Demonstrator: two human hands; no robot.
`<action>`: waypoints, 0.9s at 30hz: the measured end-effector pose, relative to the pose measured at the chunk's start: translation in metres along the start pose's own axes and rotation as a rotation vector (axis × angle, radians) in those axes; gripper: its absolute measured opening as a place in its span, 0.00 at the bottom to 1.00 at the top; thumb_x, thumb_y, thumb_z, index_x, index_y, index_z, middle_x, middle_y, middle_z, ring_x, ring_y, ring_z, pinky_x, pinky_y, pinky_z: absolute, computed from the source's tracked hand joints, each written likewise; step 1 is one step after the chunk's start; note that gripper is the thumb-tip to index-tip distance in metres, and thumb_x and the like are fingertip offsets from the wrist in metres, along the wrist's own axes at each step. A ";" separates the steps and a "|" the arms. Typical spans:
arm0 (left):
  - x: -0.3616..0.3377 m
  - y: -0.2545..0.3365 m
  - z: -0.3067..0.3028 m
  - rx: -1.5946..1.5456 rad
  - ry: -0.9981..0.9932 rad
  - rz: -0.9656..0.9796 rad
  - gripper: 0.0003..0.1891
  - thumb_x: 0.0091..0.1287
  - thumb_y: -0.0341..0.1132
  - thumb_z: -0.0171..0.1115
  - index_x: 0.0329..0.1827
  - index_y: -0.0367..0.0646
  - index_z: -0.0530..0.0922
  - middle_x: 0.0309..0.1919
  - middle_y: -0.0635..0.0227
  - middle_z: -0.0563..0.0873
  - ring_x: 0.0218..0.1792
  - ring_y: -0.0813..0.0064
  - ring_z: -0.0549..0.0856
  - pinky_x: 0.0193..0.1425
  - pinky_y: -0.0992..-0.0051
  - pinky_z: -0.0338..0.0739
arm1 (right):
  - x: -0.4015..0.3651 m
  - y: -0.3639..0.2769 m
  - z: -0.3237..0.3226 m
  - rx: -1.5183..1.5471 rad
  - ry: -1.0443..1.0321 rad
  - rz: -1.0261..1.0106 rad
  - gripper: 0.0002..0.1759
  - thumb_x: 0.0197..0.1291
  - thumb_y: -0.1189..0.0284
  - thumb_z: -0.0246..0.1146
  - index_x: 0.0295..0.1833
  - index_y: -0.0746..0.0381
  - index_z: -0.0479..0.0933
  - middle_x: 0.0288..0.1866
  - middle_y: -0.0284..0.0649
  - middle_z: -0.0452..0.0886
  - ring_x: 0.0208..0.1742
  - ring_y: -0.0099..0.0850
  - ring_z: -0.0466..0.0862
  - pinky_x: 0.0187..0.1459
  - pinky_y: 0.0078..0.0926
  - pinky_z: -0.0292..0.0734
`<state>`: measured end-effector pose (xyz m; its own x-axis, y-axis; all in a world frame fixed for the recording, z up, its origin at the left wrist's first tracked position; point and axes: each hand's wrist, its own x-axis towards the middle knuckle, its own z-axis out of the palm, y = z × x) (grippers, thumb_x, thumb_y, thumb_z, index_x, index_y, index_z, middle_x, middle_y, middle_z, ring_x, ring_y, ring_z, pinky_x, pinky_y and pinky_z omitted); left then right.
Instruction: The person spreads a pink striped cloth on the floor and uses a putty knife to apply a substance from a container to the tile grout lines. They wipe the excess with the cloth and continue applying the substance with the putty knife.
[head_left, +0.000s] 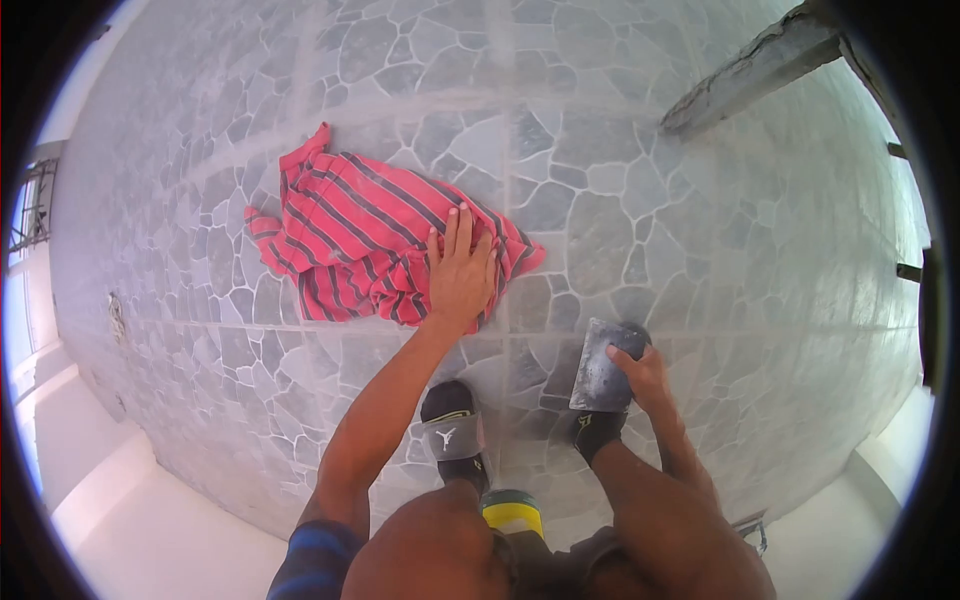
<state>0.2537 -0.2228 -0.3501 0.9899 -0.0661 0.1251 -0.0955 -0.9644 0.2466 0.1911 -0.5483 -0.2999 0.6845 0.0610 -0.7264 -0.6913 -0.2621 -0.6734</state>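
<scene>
A crumpled red cloth with dark stripes [350, 225], which looks like a shirt, lies on the stone-patterned tile floor [600, 230]. My left hand [462, 268] rests on its right part, palm down, with the fingers stretched out. In my right hand [640, 370] is a flat rectangular grey float [600, 365], smeared with pale residue. The thumb lies on its face; the other fingers are hidden behind it. The float is held above my right foot and hides part of it.
Light grout lines run between the tiles. A rough grey post [755, 75] stands at the upper right. My left foot, in a dark sock and slide [455, 435], is below the cloth. A yellow container with a dark top [512, 513] is between my legs. Pale low walls [170, 530] edge the floor.
</scene>
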 end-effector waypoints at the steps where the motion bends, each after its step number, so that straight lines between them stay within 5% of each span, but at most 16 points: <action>1: 0.017 -0.001 0.005 0.007 0.022 0.003 0.17 0.71 0.39 0.58 0.57 0.40 0.80 0.74 0.46 0.67 0.76 0.50 0.65 0.74 0.42 0.59 | 0.000 -0.002 0.000 0.009 -0.009 -0.001 0.20 0.61 0.62 0.70 0.48 0.69 0.83 0.37 0.33 0.84 0.38 0.22 0.79 0.43 0.27 0.76; 7: 0.119 -0.015 0.036 0.059 0.105 -0.012 0.21 0.72 0.42 0.56 0.61 0.39 0.78 0.73 0.45 0.68 0.76 0.49 0.65 0.74 0.41 0.59 | 0.000 -0.004 0.001 0.046 -0.017 0.027 0.18 0.61 0.63 0.70 0.46 0.67 0.83 0.37 0.31 0.83 0.38 0.20 0.79 0.42 0.25 0.75; 12: 0.138 -0.012 0.042 0.044 0.120 -0.070 0.26 0.68 0.45 0.58 0.65 0.40 0.77 0.74 0.43 0.67 0.76 0.47 0.64 0.75 0.39 0.56 | 0.000 0.008 0.001 0.021 0.029 0.024 0.17 0.61 0.63 0.70 0.46 0.67 0.84 0.36 0.31 0.84 0.38 0.20 0.79 0.42 0.25 0.76; 27: -0.087 0.035 -0.038 -0.099 -0.308 -0.013 0.33 0.60 0.54 0.68 0.68 0.51 0.78 0.80 0.42 0.51 0.80 0.37 0.51 0.77 0.34 0.47 | -0.014 -0.011 0.004 -0.055 0.086 0.021 0.19 0.62 0.64 0.70 0.50 0.68 0.84 0.39 0.33 0.86 0.41 0.22 0.82 0.46 0.27 0.77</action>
<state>0.1603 -0.2412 -0.3160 0.9748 -0.1426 -0.1715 -0.0773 -0.9372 0.3400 0.1884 -0.5419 -0.2832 0.6891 -0.0268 -0.7242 -0.6934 -0.3147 -0.6482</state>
